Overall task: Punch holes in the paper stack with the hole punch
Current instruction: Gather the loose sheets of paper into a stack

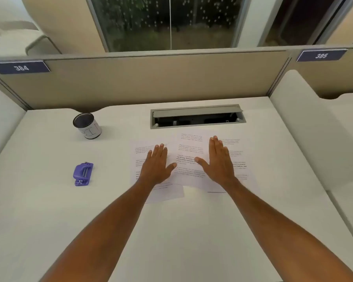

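Both hands flat on loose printed sheets, nothing grasped.

Left hand and right hand lie palm-down, fingers spread, grip released, pressing overlapping paper sheets fanned out mid-table. Purple hole punch sits well apart to the left, untouched. Dark-rimmed cup beyond it, lettering possibly "BIN". Open cable tray just behind the sheets.

Purple hole punch; white printed papers; white desk; dark-rimmed white can.
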`<state>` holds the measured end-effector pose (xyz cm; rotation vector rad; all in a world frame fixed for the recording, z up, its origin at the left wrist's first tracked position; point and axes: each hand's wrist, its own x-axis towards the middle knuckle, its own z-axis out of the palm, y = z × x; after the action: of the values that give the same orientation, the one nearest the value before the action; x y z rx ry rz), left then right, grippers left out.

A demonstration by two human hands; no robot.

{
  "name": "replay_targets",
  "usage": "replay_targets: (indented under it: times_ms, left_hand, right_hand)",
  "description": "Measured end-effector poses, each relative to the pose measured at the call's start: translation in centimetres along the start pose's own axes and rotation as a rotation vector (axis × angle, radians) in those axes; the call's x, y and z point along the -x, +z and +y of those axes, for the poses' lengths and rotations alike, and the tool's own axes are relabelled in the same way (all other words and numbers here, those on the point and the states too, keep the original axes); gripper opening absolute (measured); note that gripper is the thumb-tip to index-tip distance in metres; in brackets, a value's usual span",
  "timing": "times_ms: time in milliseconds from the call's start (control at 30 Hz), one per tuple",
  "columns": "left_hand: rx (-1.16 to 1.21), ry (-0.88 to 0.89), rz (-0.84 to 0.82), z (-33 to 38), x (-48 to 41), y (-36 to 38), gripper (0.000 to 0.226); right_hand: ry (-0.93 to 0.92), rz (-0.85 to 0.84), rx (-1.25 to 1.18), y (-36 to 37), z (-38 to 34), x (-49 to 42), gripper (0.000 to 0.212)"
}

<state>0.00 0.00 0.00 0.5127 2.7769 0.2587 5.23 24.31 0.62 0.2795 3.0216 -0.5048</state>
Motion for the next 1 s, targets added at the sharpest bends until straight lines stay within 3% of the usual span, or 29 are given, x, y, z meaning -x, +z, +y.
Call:
replay_targets:
  times_ms: [133, 367, 667, 800, 1000]
  left_hand:
    - [0.066, -0.091, -0.042, -0.1, 0.3, 1.1, 0.092]
    - [0.131, -0.168, -0.144, 0.0, 0.2, 2.9, 0.097]
    - [0.294, -0.046, -0.129, 1.3, -0.6, 2.9, 0.087]
    - [0.292, -0.045, -0.102, -1.2, -0.5, 2.4, 0.077]
    - [0.212, -0.086, -0.113, -6.3, 0.5, 2.2, 0.075]
  right_hand:
    - [0.039, -0.139, 0.053, 1.1, 1.1, 0.3, 0.095]
    - [0.053, -0.228, 0.063, 3.0, 1.9, 1.0, 0.095]
    - [-0.002, -0.244, 0.009, 3.7, 2.1, 0.5, 0.1]
    - [0.012, -0.183, -0.067, 2.8, 4.2, -0.1, 0.1]
    - [0.12, -0.176, 0.01, 1.6, 8.7, -0.3, 0.097]
